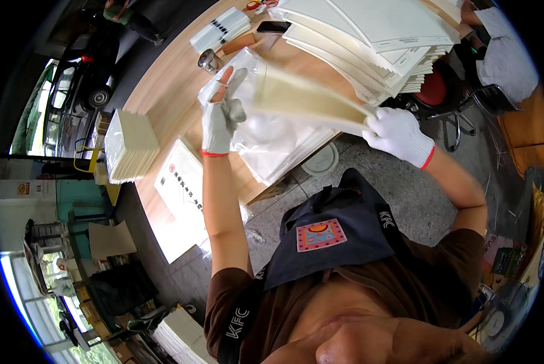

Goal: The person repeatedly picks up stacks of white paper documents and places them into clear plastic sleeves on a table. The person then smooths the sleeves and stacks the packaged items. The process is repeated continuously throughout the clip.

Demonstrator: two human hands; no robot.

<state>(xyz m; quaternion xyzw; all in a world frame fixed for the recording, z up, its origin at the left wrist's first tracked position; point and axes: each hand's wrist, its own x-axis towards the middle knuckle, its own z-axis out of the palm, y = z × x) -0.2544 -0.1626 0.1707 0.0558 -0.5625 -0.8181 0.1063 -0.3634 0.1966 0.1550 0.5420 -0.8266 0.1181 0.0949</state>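
Though blurred, sheet [302,97] in right hand [396,134]

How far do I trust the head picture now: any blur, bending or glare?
Head view: the cream sheet in the right hand is smeared, likely by motion; head view: the left edge of the table bows; head view: the windows at lower left wash out toward white.

Single view, fisheye, left one of a head-worn pair. Looks steeply down and forward from the wearer's brow. Nose [338,350] very near, lower edge; apron [361,223] beyond it; left hand [220,124] and right hand [396,134] at middle range. Table [178,118] slants across upper centre. Car [90,74] far off, upper left. Edges bow; rim dark.
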